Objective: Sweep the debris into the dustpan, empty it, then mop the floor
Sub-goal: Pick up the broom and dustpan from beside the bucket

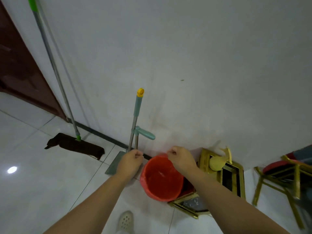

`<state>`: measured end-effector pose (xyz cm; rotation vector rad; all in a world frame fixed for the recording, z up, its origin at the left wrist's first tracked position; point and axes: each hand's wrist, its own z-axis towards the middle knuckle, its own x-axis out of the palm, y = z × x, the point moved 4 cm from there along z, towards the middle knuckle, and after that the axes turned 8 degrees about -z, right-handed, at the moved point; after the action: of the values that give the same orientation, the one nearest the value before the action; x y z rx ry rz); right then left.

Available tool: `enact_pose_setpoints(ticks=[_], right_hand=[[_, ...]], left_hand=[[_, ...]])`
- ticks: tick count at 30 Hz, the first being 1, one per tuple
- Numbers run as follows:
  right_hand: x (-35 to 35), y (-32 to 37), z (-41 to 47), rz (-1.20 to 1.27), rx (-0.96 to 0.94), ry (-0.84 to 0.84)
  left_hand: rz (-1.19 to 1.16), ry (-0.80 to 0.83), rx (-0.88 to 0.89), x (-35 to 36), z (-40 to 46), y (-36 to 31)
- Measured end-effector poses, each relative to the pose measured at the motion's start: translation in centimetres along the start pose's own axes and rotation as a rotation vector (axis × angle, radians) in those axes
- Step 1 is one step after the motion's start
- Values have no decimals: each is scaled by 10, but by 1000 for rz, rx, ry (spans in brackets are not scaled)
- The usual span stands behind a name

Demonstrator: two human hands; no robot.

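The left hand (130, 163) curls round the stiff, light-looking dustpan (114, 163) shafts low down, and the right hand (181, 159) apparently pinches the red bin (160, 179)'s thin liner rim.

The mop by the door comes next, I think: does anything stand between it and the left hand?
Nothing visible does. The mop leans on the wall, and bare floor tiles lie between it and the left hand, beside the dustpan.

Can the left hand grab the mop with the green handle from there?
Probably not yet. The left hand is at the dustpan's thin metal poles, while the grey-and-green mop leans on the wall farther left; open tiled floor leaves the way free.
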<state>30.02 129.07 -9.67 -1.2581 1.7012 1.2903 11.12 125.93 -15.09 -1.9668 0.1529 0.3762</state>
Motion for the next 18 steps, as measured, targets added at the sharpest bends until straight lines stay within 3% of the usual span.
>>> enact_pose_setpoints(ticks=[11,18], right_hand=[[-6,11,108,166,140,-31],[-5,2,140,203,123,18]], left_hand=[[-417,-10,-394,37,128,-4],[-1000,-82,-612,62,152,-8]])
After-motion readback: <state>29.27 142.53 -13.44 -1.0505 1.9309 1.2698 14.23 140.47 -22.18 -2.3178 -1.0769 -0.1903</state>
